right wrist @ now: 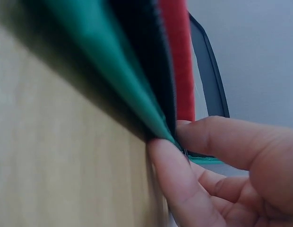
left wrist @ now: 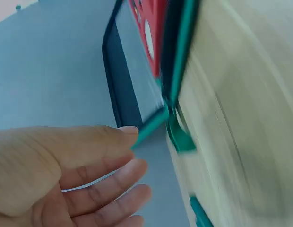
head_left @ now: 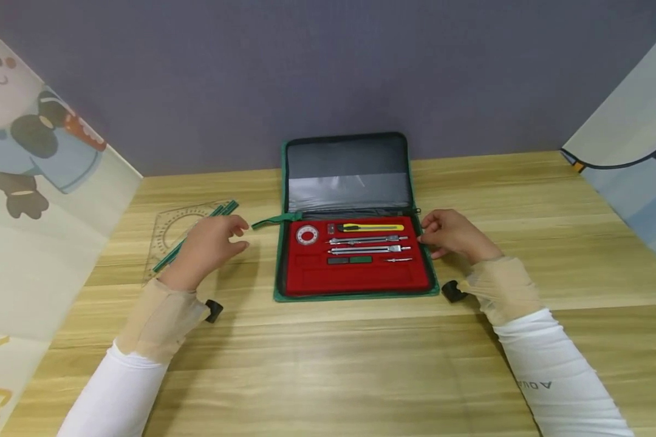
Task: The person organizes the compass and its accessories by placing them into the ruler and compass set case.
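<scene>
A green zippered case (head_left: 357,297) lies open on the table, its dark lid raised against the back wall. Its red tray (head_left: 361,279) holds a yellow utility knife (head_left: 374,228), two metal compasses (head_left: 369,249), a small white protractor disc (head_left: 307,235) and small parts. On the case's right side, my right hand (head_left: 452,233) pinches the green edge (right wrist: 132,99) between thumb and fingers. My left hand (head_left: 210,246) is held to the left with fingers loosely bent, nothing gripped. Its fingertips are close to the green strap (head_left: 273,220), which overlaps the thumb tip in the left wrist view.
Left of the case, partly behind my left hand, lies a clear ruler plate (head_left: 166,233) with slim green sticks (head_left: 169,258) across it. A purple-grey wall (head_left: 333,73) closes off the table's back; printed panels (head_left: 49,152) stand at the sides.
</scene>
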`<state>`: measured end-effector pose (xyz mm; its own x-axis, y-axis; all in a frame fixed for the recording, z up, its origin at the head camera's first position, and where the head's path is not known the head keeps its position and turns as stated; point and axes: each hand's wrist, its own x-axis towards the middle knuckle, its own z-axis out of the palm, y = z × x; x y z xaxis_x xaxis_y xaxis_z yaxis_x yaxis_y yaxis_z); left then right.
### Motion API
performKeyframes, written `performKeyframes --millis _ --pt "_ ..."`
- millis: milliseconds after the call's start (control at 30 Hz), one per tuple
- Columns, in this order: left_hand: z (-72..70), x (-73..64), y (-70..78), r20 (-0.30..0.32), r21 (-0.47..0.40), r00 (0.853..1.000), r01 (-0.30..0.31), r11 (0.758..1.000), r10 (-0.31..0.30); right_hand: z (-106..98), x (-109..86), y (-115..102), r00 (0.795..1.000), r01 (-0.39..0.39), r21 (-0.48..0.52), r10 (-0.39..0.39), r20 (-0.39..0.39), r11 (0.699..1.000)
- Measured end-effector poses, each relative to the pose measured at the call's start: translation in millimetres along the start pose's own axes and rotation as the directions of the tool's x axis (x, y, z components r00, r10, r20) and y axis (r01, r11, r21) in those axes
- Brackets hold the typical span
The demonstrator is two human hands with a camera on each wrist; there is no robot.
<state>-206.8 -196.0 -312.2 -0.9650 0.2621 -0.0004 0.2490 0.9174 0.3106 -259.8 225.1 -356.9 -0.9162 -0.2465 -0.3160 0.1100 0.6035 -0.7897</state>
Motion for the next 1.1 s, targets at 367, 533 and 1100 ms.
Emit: performKeyframes --millis 367,533,1100 --pt "-11.3 -37.1 -50.6 0.050 0.072 0.990 0.128 0.989 -0.132 0 -0.2 3 1.000 0.015 -0.005 -0.015 0.008 1.000" --pt "-8.7 -47.7 -71.2 0.059 0.082 0.981 0.177 0.981 -0.182 0 0.1 3 1.000 0.024 0.017 -0.024 0.021 1.000" --pt "-4.9 -51.1 -91.0 0.068 0.039 0.967 0.245 0.969 -0.247 0 0.2 1 0.999 0.028 0.006 -0.028 0.019 1.000"
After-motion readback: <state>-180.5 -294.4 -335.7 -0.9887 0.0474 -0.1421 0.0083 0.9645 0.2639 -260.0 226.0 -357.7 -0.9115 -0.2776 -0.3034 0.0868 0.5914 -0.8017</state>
